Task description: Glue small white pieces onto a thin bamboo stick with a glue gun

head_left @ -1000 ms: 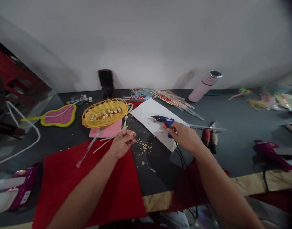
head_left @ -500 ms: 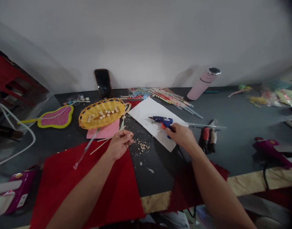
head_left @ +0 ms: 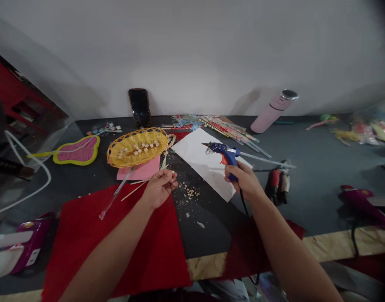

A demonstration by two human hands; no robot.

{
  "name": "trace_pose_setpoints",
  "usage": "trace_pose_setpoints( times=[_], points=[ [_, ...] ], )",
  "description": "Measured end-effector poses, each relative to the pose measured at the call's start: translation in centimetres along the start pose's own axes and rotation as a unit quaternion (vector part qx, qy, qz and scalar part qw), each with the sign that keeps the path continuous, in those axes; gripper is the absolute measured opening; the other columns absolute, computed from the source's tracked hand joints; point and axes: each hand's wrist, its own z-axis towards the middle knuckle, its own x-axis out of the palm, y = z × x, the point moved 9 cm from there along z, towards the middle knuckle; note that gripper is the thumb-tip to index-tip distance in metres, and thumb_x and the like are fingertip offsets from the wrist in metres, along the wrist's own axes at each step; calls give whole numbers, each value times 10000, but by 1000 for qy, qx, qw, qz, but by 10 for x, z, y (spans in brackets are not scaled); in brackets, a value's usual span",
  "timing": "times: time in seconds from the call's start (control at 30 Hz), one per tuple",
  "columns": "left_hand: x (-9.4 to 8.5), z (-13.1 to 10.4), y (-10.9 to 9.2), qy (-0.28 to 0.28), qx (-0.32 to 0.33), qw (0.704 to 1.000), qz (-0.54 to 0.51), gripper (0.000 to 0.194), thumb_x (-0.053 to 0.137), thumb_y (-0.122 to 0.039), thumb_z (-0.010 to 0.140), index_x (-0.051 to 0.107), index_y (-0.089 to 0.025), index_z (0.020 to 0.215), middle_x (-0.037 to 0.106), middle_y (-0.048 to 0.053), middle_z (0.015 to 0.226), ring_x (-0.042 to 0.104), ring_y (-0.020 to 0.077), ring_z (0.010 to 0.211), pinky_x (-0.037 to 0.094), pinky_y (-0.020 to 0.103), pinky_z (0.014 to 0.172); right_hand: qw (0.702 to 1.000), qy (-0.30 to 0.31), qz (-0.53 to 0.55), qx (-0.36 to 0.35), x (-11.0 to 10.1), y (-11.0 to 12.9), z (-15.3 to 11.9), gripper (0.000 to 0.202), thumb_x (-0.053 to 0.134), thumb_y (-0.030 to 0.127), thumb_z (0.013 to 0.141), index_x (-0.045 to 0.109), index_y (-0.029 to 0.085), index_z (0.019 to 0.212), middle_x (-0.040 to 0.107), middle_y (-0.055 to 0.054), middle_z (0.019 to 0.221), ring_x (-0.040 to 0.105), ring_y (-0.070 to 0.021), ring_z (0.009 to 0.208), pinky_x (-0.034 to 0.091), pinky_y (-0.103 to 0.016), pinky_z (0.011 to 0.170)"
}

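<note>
My right hand point(head_left: 243, 178) is wrapped round the handle of a blue hot glue gun point(head_left: 225, 154) with an orange trigger. A clear glue stick point(head_left: 268, 160) sticks out of its back, and its nozzle points left above a white sheet point(head_left: 197, 147). My left hand point(head_left: 160, 188) is closed in a pinch over the edge of a red cloth point(head_left: 116, 243); a tiny pale bit shows at the fingertips, too small to name. Just right of that hand lie small pale wooden-looking pieces point(head_left: 191, 193). Behind it stands a yellow wicker basket point(head_left: 138, 157) with small whitish clusters inside.
Pliers point(head_left: 278, 182) lie right of my right hand. A pink bottle point(head_left: 274, 111) and a phone point(head_left: 140, 107) stand by the wall, with striped sticks point(head_left: 225, 129) between. Purple devices point(head_left: 31, 241) sit at both sides. The glue gun's black cord point(head_left: 243, 202) hangs toward the table edge.
My right hand has lifted the glue gun off the white sheet and tilted it more upright. My left hand keeps its pinch in nearly the same place. The view has shifted slightly.
</note>
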Motion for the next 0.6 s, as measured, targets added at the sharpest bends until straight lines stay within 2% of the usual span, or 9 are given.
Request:
trace_pose_setpoints(
  times=[0.07,0.13,0.27,0.33,0.47,0.6],
  points=[
    [-1,0,0,-2,0,1000,-8,93,707,-143,660,615,-133,656,580,20,729,465,64,602,405,214,568,1000,-8,-6,-15,5,2,-4,236,614,323,672,516,179,831,514,38,604,491,-102,506,419,-234,494],
    [-2,0,0,-2,0,1000,-19,84,703,-145,667,620,-135,674,584,20,741,467,64,608,408,216,572,999,12,-16,-40,14,6,-10,275,635,310,680,519,179,891,545,30,652,502,-103,518,424,-238,502],
    [-5,1,1,-5,0,999,-33,75,692,-149,683,631,-138,725,580,21,757,467,65,614,414,217,573,984,155,-16,-82,44,15,-23,312,566,350,795,514,174,1047,571,-4,738,504,-106,561,424,-241,515],
    [-7,2,1,-10,0,999,-36,75,691,-153,686,630,-137,729,580,19,760,464,61,610,414,214,573,971,205,-55,-114,52,21,-31,283,510,365,845,538,166,1044,580,-24,741,520,-123,613,435,-252,552],
    [-7,2,2,-6,-2,999,-47,84,691,-156,687,622,-138,731,573,14,745,460,57,600,411,210,567,939,203,-176,-214,59,35,-43,230,476,347,872,586,175,976,598,-59,831,557,-166,756,469,-292,678],
    [-5,2,3,6,3,998,-55,67,671,-153,712,615,-129,739,566,14,748,461,57,607,410,205,564,911,207,-220,-281,71,40,-54,260,433,311,887,542,169,1076,593,-82,906,568,-191,852,488,-330,745]
  ],
)
